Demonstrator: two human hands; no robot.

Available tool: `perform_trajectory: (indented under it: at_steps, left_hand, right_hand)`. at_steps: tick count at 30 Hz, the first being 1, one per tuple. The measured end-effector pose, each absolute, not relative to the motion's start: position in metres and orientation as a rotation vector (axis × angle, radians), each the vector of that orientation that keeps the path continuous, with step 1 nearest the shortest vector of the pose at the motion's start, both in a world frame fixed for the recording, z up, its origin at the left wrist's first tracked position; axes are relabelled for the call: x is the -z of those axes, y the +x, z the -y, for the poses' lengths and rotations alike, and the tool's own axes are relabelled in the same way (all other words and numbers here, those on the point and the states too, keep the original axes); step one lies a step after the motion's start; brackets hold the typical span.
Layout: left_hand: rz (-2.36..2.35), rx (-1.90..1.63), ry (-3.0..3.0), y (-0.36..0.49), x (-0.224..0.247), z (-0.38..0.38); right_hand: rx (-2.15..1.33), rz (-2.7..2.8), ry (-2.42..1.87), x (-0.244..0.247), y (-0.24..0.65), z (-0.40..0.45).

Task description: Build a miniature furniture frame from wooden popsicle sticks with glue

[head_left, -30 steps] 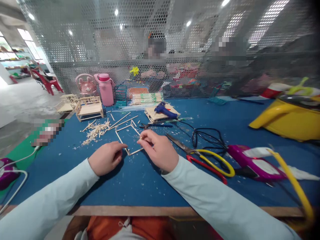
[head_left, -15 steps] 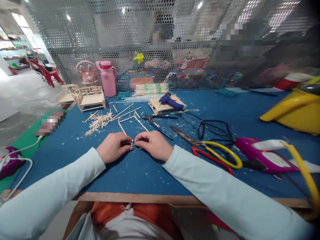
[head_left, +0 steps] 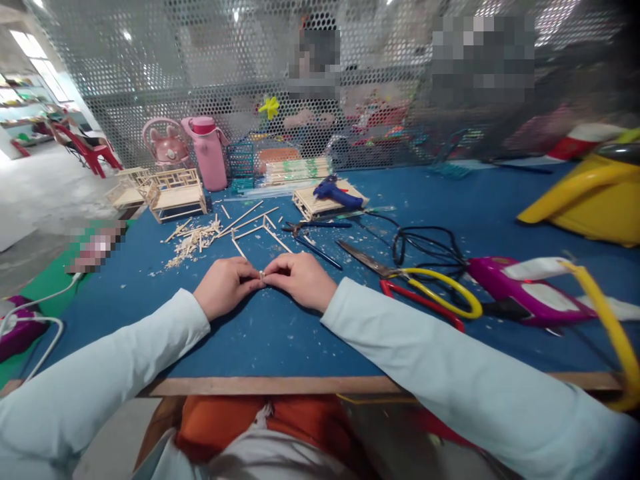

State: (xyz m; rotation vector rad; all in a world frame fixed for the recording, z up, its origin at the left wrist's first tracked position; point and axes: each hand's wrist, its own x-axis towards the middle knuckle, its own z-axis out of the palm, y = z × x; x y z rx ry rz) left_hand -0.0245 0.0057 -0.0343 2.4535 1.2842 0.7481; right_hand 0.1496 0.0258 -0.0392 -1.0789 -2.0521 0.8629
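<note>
My left hand [head_left: 229,287] and my right hand [head_left: 303,281] meet fingertip to fingertip just above the blue tabletop. Both are closed in a pinch around one small pale piece [head_left: 261,275]. Most of that piece is hidden by the fingers, so its exact form cannot be made out. Right behind the hands lies a thin wooden stick frame [head_left: 250,231], whose near ends run behind my fingers. Left of it is a heap of short cut stick pieces [head_left: 193,243]. Blue-handled pliers [head_left: 320,252] rest beyond my right hand.
Scissors [head_left: 385,270] with yellow and red handles lie right of my right hand, near a purple and white tool [head_left: 520,293]. A blue glue gun [head_left: 339,193] rests on a stick panel. Miniature wooden furniture [head_left: 177,193] and a pink bottle [head_left: 211,157] stand at the back left, before the perforated metal screen.
The view has tilted down and shifted slightly. My fingertips have come closer together around the small pale piece. The tools and wooden pieces stay where they lay.
</note>
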Motion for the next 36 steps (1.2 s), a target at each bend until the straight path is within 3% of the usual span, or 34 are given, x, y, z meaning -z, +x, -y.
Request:
perform_trajectory:
  at_steps: [36]
  left_hand:
    - [-1.408, -0.684, 2.413, -0.035, 0.018, -0.001]
  right_hand:
    - [-0.776, 2.129, -1.126, 0.038, 0.146, -0.029]
